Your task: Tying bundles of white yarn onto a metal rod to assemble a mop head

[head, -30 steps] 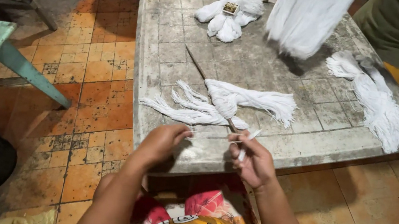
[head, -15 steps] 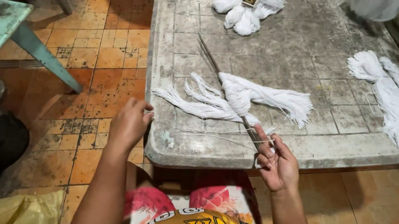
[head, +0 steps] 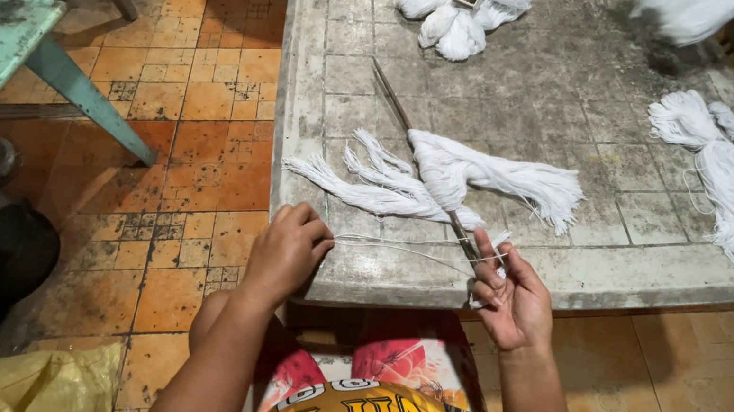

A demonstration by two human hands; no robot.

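Stone table, carrying loose white yarn bundles and a tied tassel lying across long scissors. At the near edge, a few white strands stretch taut between the hands. Left hand is curled, pinching one end; right hand is half open, fingers gripping the other. Step, by judgement: measuring off strands. Next calls for steady tension.
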